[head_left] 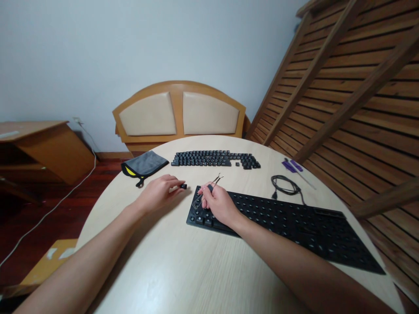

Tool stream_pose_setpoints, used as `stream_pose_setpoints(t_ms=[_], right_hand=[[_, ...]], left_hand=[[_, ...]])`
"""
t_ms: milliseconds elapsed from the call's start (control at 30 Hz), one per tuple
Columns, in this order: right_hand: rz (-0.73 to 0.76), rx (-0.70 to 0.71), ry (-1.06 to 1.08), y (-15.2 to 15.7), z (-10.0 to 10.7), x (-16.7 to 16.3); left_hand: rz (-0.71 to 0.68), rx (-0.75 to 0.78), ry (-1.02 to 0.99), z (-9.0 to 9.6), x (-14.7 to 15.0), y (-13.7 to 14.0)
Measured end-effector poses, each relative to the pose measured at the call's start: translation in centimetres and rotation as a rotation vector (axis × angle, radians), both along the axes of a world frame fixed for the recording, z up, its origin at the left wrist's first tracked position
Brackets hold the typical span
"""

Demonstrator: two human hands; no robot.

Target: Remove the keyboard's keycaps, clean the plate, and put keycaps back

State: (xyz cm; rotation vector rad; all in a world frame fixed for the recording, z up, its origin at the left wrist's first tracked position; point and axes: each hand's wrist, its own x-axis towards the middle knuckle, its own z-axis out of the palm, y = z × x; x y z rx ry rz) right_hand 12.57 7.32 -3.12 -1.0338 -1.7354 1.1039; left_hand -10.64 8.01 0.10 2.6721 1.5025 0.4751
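Between thumb and fingers, my left hand (160,192) pinches a small black keycap (183,186) just left of the keyboard. My right hand (218,204) is closed round a wire keycap puller (217,178), its thin metal prongs pointing up and away. That hand is over the left end of a black keyboard (281,218), most of whose keys are stripped to bare switches. A few keycaps (203,220) still sit at its lower left corner. Farther back, removed keycaps (203,158) lie in keyboard-like rows, one single cap (237,164) standing apart.
A grey pouch with yellow lining (145,165) lies at the table's left. On the right are a coiled black cable (285,185) and purple-handled tools (292,165). The round table (183,270) stands before a wooden headboard (179,104); wooden slats (353,96) lean at right.
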Motion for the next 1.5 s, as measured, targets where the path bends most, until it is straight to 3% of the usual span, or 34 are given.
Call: stream_pose_setpoints(t_ms=[133, 400, 667, 1000, 1500], right_hand=[[0.007, 0.002, 0.0, 0.1, -0.1, -0.1], [0.006, -0.004, -0.031, -0.2, 0.1, -0.1], [0.015, 0.001, -0.033, -0.3, 0.3, 0.0], [0.013, -0.015, -0.028, -0.4, 0.5, -0.1], [0.017, 0.01, -0.048, -0.3, 0.2, 0.0]], left_hand=[[0.194, 0.059, 0.187, -0.3, -0.9, 3.3], [0.349, 0.162, 0.204, -2.5, -2.5, 7.0], [0.4, 0.165, 0.193, -3.7, -3.3, 7.5], [0.507, 0.176, 0.093, -3.2, -2.0, 7.0], [0.534, 0.118, 0.021, -2.9, -1.0, 6.4]])
